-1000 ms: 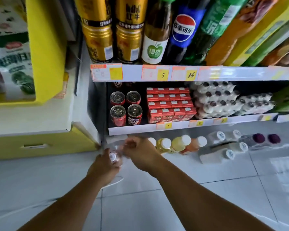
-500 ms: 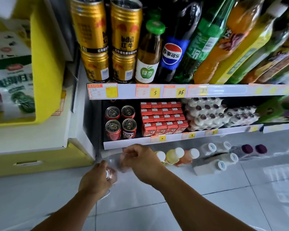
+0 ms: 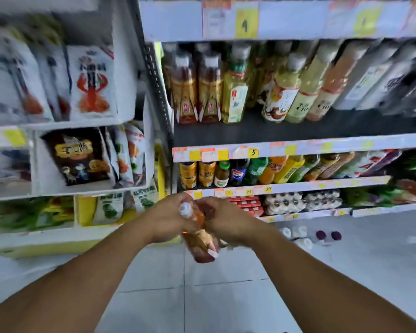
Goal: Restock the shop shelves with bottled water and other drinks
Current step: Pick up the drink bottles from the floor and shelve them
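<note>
Left hand (image 3: 165,218) and right hand (image 3: 228,219) are both gripping an orange drink bottle (image 3: 198,239) between them, white cap uppermost, held above the floor (image 3: 226,296) before the drinks shelves (image 3: 286,147).

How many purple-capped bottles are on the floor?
2: purple-capped bottles stand side by side on the floor below the bottom shelf, one left of the other, right of the white-capped bottles. The hands may hide more.

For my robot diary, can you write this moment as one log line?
left hand: grips orange drink bottle | right hand: grips same bottle | bottle: lifted before shelves
</note>
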`<action>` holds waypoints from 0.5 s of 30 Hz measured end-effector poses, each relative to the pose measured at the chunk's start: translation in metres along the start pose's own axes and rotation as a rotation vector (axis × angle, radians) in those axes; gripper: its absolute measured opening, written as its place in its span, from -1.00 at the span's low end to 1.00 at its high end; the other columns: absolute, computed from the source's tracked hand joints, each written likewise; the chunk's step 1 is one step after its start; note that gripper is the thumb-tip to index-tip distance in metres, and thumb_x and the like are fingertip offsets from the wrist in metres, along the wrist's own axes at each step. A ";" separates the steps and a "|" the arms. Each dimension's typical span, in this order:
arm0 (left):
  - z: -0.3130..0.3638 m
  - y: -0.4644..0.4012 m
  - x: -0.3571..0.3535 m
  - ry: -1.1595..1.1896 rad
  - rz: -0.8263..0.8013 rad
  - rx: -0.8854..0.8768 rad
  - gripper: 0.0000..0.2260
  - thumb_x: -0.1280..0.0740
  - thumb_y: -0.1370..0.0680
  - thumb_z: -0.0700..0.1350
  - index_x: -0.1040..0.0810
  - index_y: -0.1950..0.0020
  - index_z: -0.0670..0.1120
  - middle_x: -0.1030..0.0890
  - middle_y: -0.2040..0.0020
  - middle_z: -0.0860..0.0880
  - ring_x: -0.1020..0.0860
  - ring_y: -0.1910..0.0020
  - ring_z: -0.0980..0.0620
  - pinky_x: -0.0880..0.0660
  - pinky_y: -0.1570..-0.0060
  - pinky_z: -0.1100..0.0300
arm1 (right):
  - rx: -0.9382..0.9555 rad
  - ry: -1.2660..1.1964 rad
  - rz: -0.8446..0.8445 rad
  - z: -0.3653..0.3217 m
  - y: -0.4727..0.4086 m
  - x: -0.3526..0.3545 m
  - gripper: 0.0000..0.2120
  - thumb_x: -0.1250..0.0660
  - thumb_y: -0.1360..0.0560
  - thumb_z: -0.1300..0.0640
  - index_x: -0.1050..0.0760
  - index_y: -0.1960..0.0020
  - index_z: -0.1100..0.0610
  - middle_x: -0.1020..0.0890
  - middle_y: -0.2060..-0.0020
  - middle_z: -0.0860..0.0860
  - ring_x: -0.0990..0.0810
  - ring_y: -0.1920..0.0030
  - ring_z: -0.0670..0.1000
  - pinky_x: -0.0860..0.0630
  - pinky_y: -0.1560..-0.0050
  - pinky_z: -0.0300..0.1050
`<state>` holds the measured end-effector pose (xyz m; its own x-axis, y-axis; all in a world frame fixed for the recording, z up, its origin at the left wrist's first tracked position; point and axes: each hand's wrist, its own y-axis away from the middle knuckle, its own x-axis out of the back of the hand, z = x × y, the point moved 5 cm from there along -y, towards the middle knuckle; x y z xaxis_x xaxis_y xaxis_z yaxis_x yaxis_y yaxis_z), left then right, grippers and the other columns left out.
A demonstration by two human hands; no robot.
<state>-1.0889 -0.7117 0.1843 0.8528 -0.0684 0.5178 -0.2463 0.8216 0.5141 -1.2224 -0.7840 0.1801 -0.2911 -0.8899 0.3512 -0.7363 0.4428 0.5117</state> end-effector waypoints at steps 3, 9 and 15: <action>0.085 0.051 0.054 0.046 0.021 -0.080 -0.74 -0.51 -0.37 -0.22 -0.55 0.00 -0.04 -0.61 0.22 0.01 -0.53 0.36 0.22 -0.43 0.37 0.34 | 0.036 -0.100 -0.082 -0.073 0.055 0.039 -0.48 -0.41 -0.34 0.28 -0.53 -0.25 -0.05 -0.69 -0.01 -0.05 -0.66 -0.02 0.06 -0.56 0.00 -0.06; 0.216 0.128 0.133 0.178 0.192 -0.152 -0.60 -0.51 -0.29 0.17 -0.57 -0.05 0.07 -0.69 0.08 0.03 -0.66 0.10 0.03 -0.58 0.12 0.13 | 0.168 -0.510 -0.111 -0.176 0.149 0.108 -0.69 -0.43 -0.53 0.20 -0.56 -0.27 0.13 -0.71 -0.09 0.05 -0.67 -0.11 0.04 -0.58 -0.12 -0.07; 0.292 0.176 0.161 0.153 0.367 -0.151 -0.54 -0.43 -0.32 0.38 -0.52 0.16 0.01 -0.61 0.21 0.03 -0.56 0.29 0.07 -0.43 0.32 0.15 | 0.236 -0.674 -0.004 -0.221 0.202 0.147 -0.69 -0.40 -0.55 0.05 -0.57 -0.22 0.19 -0.68 -0.05 0.13 -0.62 -0.07 0.15 -0.49 -0.13 0.16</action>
<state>-1.1296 -0.7438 0.5577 0.7823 0.3197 0.5347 -0.4858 0.8503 0.2024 -1.2788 -0.8017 0.5083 -0.5461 -0.7994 -0.2506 -0.8286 0.4713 0.3023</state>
